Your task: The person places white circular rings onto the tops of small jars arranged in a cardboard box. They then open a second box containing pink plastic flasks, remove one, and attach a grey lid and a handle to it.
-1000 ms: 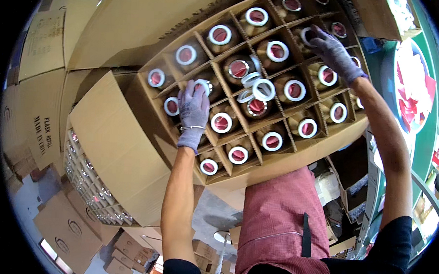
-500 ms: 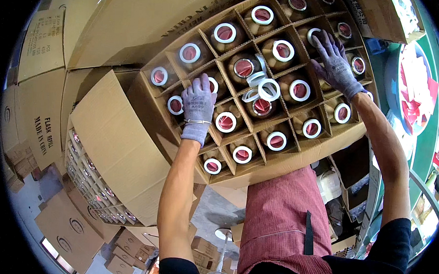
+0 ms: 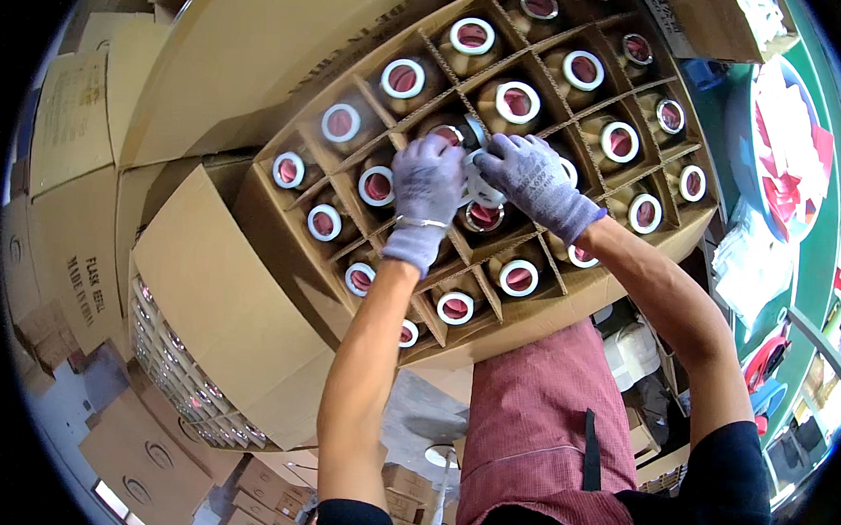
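Observation:
A divided carton [image 3: 531, 310] holds rows of glass flask liners [image 3: 518, 103] with red paper in their mouths. Most mouths carry a white ring; a few, such as the bare-rimmed liner [image 3: 540, 5] at the far side, show silver. Loose white rings [image 3: 481, 187] lie heaped over two liners mid-carton. My left hand [image 3: 428, 192], in a grey glove with a band at the wrist, has its fingers curled against the heap's left side. From the right, my right hand [image 3: 539, 183], gloved alike, closes its fingers on the rings. The fingertips are partly hidden.
Raised carton flaps [image 3: 232, 76] stand at the far left. Another open carton [image 3: 195, 365] of silver-topped liners is at the left. To the right, a blue tub [image 3: 762, 174] of red and white paper stands on a green surface [image 3: 793, 326]. Stacked boxes fill the lower left.
Both hands have moved inward to the loose rings, my right hand from the far right cells and my left from the left cells. Ringed liners they covered now show. The view shifted slightly.

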Tool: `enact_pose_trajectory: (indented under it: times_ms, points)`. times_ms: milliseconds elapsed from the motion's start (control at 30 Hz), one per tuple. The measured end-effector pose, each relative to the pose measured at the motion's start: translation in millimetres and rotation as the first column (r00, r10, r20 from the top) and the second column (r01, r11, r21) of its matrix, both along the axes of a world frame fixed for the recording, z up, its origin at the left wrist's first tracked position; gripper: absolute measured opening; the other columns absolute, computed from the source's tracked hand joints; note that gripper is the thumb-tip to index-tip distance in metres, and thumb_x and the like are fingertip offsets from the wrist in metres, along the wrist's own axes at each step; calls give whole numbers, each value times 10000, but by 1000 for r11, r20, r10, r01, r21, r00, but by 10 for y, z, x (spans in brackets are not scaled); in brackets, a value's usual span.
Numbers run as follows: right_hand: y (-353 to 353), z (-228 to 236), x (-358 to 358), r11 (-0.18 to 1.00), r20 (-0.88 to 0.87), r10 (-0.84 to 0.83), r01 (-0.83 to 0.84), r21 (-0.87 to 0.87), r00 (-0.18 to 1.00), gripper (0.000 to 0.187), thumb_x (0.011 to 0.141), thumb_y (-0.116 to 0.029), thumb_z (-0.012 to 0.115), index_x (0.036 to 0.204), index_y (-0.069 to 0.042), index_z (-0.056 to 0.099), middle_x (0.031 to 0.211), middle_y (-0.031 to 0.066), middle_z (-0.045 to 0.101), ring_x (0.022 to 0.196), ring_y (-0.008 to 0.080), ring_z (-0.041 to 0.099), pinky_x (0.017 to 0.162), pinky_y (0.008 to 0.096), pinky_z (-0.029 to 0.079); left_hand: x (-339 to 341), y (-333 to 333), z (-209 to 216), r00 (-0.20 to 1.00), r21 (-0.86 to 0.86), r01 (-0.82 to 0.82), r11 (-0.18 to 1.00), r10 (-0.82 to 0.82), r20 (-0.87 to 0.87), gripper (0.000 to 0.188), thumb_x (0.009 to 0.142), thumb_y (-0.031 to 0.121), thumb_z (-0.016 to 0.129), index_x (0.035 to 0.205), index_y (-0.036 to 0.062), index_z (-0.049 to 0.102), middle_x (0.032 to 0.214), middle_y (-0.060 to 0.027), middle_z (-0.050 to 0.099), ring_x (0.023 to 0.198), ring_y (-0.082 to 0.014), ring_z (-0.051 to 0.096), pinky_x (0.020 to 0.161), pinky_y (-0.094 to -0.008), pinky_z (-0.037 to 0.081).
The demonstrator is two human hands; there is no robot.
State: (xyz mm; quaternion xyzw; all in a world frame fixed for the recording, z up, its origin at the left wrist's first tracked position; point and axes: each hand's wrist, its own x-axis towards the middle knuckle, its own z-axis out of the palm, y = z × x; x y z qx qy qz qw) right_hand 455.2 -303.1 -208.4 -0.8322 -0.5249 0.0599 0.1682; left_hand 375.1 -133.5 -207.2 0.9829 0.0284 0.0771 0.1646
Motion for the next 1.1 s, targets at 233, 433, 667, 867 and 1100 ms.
enact_pose_trajectory:
  times_ms: [233, 433, 667, 867, 1100]
  points:
    - [-869, 309, 989, 807, -304, -383, 476, 349, 872, 153, 803, -139, 692, 951, -101, 677, 884, 124, 641, 835, 295, 637, 736, 403, 511, -77, 71, 5, 992, -330, -124, 936, 119, -36, 215, 873, 219, 632, 1046, 90, 627, 950, -153, 626, 823, -354, 631, 724, -447, 512]
    - [-1448, -220, 2358, 762, 135, -648, 633, 137, 750, 209, 860, -187, 630, 1042, -96, 677, 1001, 177, 654, 913, 337, 651, 770, 422, 516, 93, -4, -18, 966, -3, 169, 986, -166, -198, 221, 802, 325, 676, 882, 121, 652, 921, -111, 588, 792, -314, 617, 682, -463, 471]
    - [-1405, -188, 2181, 857, 297, -407, 474, -203, 864, 342, 837, -112, 612, 1178, -124, 593, 1157, 160, 581, 919, 348, 640, 778, 463, 521, 68, 104, 90, 926, -213, 57, 975, -131, -354, 205, 793, 268, 663, 838, 69, 647, 945, -127, 572, 846, -341, 586, 743, -456, 474]
    - [-1431, -71, 2046, 915, 238, -363, 393, -91, 901, 448, 884, -185, 618, 1309, -92, 514, 1206, 174, 566, 1072, 354, 577, 916, 462, 471, 390, 245, 807, 828, -425, -284, 860, -3, -560, 176, 865, 192, 642, 948, 41, 682, 882, -75, 669, 750, -169, 631, 680, -309, 512]
    - [-1404, -306, 1783, 909, 202, -410, 416, 15, 889, 554, 984, -391, 420, 1424, -55, 395, 1495, 192, 358, 1406, 365, 289, 1174, 491, 178, 2099, -354, 496, 942, -878, -328, 350, 188, -277, 274, 927, 225, 645, 1042, -23, 649, 831, -75, 688, 675, -127, 661, 615, -246, 540]
